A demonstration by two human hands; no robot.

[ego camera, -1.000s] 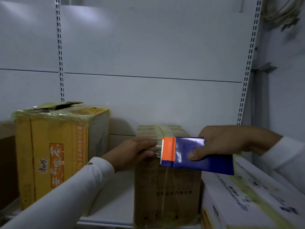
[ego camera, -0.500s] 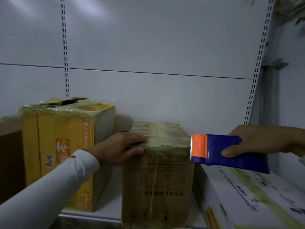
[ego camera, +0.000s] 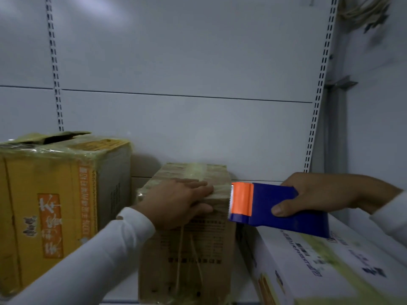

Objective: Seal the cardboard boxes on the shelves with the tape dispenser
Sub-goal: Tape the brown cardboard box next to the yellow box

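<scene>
The left hand lies flat, fingers straight, on the brown box. At its 3 o'clock, the right hand grips the tape dispenser, blade touching the box's top edge.

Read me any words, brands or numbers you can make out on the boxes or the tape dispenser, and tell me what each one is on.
None can be read with certainty.
Yellow box: white characters on an orange panel, dark logo beside it, too blurred.
Brown box: dark printed lines on the front, too blurred.
White box: dark print along the top, too blurred.
Tape dispenser: no text visible.
</scene>
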